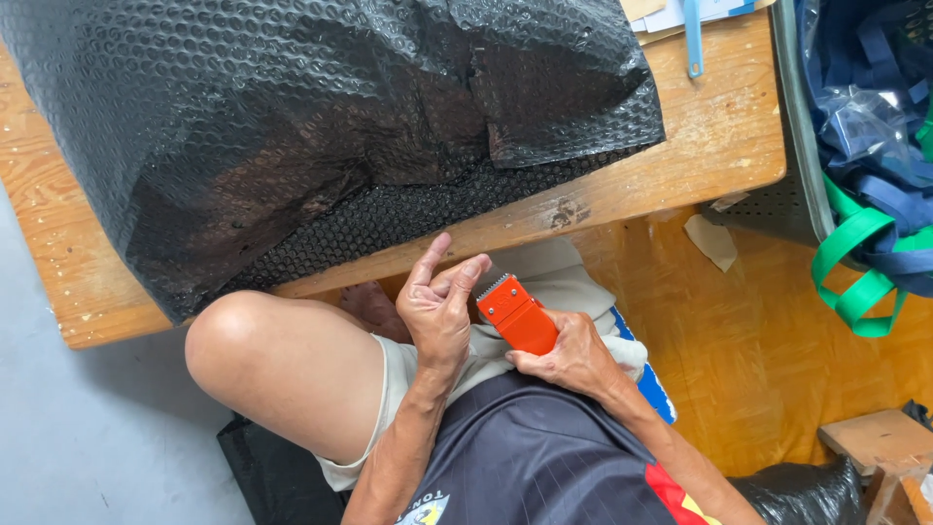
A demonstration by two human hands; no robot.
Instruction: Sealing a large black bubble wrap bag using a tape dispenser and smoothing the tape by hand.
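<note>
So the person is sitting at a low wooden table (719, 126) with a big lumpy bundle wrapped in black bubble wrap (321, 126) taking up most of the top. One edge of the wrap hangs over the table's front edge, right above the person's knee.

Both hands are down in the lap, below the table edge. The right hand (573, 355) has its fingers clamped around an orange tape dispenser (517, 316), the kind with a toothed cutting blade, and the blade end points up and left toward the other hand. The left hand (437, 306) is right beside that blade with its fingers loosely apart and curled, index finger sticking up. It looks like it's picking at the tape end by the teeth, but I can't actually see any tape, so can't say for sure it's holding anything.

As for progress: the bundle looks pretty much covered already, no bare item showing through. I don't see any tape strips on the wrap, though on black they'd be hard to spot. So my guess is wrapping done, sealing not yet.

Off to the right there's a bin of blue bags with green straps (855, 272).
</note>
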